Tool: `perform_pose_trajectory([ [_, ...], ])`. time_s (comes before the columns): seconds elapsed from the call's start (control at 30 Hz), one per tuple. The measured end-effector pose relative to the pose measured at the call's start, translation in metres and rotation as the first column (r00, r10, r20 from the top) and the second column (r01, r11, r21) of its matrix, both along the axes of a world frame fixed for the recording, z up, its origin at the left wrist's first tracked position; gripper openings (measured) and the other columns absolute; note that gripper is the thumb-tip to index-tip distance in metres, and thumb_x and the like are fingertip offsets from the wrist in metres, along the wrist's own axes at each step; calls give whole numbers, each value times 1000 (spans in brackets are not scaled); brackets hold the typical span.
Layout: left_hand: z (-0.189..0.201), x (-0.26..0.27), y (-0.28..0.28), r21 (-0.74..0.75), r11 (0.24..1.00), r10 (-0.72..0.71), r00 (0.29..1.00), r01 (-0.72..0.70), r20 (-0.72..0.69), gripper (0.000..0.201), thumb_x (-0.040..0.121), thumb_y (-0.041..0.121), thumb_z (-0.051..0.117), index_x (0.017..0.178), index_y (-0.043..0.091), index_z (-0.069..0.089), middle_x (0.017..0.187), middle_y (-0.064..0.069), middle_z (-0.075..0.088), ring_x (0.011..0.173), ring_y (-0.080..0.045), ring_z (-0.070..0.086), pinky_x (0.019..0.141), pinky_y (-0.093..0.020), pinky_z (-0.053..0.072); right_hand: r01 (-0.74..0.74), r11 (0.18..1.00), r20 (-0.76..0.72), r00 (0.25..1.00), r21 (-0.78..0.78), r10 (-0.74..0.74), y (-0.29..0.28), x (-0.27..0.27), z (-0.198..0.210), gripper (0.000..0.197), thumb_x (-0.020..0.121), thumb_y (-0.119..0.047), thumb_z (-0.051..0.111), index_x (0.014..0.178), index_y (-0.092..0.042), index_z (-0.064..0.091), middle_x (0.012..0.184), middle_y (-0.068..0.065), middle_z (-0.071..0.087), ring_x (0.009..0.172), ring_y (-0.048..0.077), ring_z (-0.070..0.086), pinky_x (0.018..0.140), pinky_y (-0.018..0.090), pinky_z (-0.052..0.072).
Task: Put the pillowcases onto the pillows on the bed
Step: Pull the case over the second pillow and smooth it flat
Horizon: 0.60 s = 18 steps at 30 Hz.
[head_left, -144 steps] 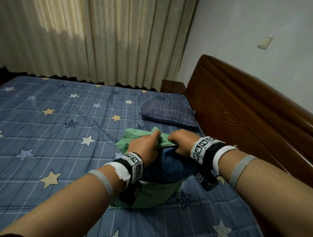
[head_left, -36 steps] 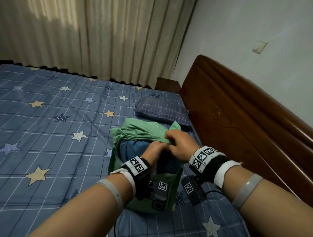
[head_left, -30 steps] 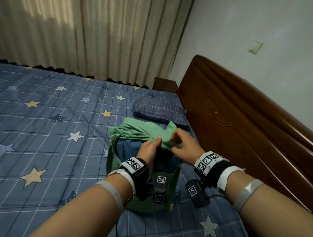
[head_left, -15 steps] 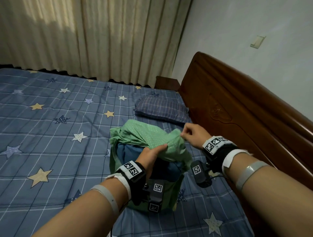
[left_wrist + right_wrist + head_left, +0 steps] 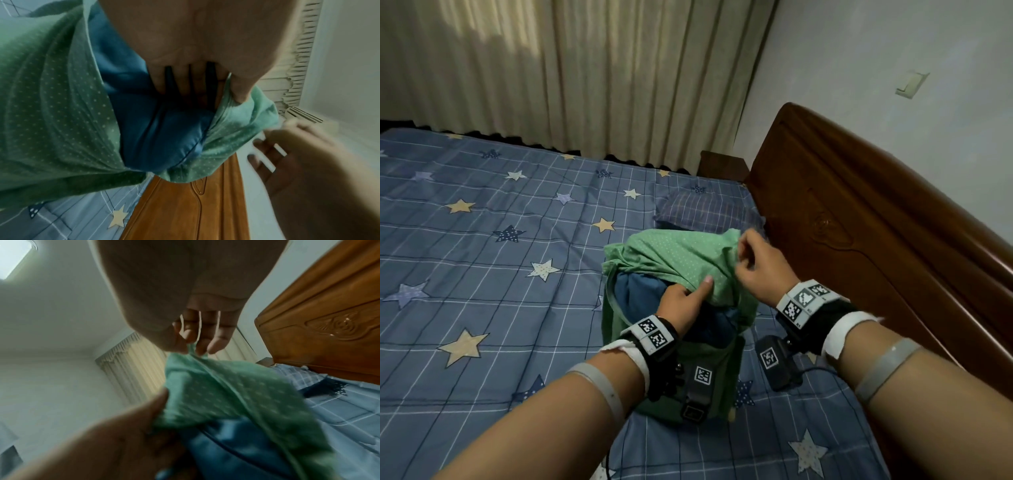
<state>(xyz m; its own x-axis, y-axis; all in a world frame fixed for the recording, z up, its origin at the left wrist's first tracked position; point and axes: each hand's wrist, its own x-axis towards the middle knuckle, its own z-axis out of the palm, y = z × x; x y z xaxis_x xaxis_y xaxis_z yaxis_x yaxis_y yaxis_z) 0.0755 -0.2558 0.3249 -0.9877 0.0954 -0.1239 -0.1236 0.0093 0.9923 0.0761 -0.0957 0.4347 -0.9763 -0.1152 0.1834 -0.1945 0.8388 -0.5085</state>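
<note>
On the bed (image 5: 482,274), near the headboard (image 5: 876,240), the soft blue pillow (image 5: 640,291) stands half inside the thin, limp green pillowcase (image 5: 681,260). It should squash and bulge, so take the open hem. The left hand (image 5: 681,301) has its thumb on the cloth and fingers tucked beneath; the right hand (image 5: 760,270) pinches the hem.

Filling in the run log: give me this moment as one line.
left hand: holds green pillowcase edge, fingers inside | right hand: pinches pillowcase corner | blue pillow: partly covered | second pillow: by headboard

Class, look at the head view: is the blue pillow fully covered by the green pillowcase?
No, part of the blue pillow shows bare below the green pillowcase.
</note>
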Motion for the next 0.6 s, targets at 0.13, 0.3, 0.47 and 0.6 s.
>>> perform_pose_trajectory([
  [0.13, -5, -14, -7, 120, 992, -48, 996, 39, 77, 74, 76, 77, 61, 71, 3, 65, 67, -8, 64, 67, -24, 63, 75, -47, 55, -59, 980, 265, 964, 189, 7, 2, 21, -42, 24, 74, -22, 67, 94, -21, 52, 94, 1, 58, 80, 20, 58, 73, 41, 53],
  [0.3, 14, 1, -1, 280, 944, -208, 972, 171, 109, 53, 82, 54, 72, 105, 6, 74, 112, -16, 73, 108, -33, 68, 101, -49, 50, 182, 960, 38, 980, 212, -194, -8, 20, -60, 34, 75, -34, 70, 97, -14, 56, 101, 4, 55, 88, 25, 58, 72, 40, 52],
  [0.47, 9, 5, -1, -47, 945, -327, 931, 324, -159, 44, 70, 17, 67, 114, 12, 61, 110, -10, 67, 105, -19, 63, 92, -31, 52, 67, 976, -43, 997, 207, -59, 0, 18, -54, 17, 84, -33, 65, 80, -18, 59, 83, 2, 63, 77, 24, 60, 65, 36, 48],
  [0.6, -19, 1, 4, -538, 835, -303, 914, 118, -269, 70, 61, 37, 78, 119, 21, 43, 112, -5, 48, 110, -25, 50, 93, -43, 48, 18, 975, -125, 992, 219, 10, 2, 15, -43, 34, 91, -41, 58, 67, -19, 51, 66, -4, 53, 64, 21, 54, 58, 36, 43],
])
